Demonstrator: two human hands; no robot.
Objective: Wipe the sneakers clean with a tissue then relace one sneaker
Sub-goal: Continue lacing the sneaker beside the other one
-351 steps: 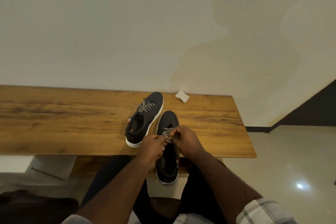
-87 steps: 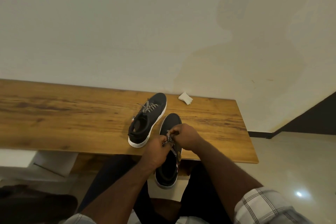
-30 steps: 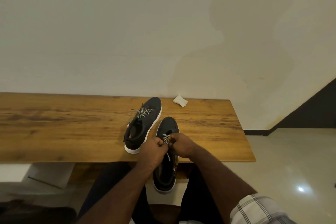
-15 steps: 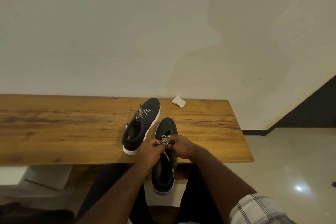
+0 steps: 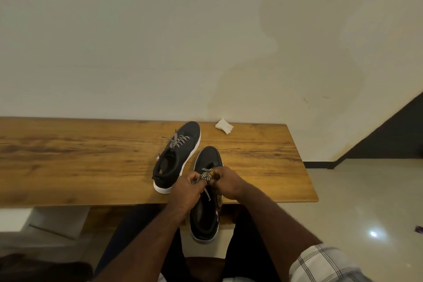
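Hands, left hand point(image 5: 186, 186) and right hand point(image 5: 227, 181), pinch lace point(image 5: 204, 176) over near sneaker point(image 5: 207, 190).

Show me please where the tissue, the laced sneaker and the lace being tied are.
tissue point(image 5: 224, 125), head view, middle of the white wad.
laced sneaker point(image 5: 191, 129), head view, black toe.
lace point(image 5: 205, 176), head view, patterned part between the hands.
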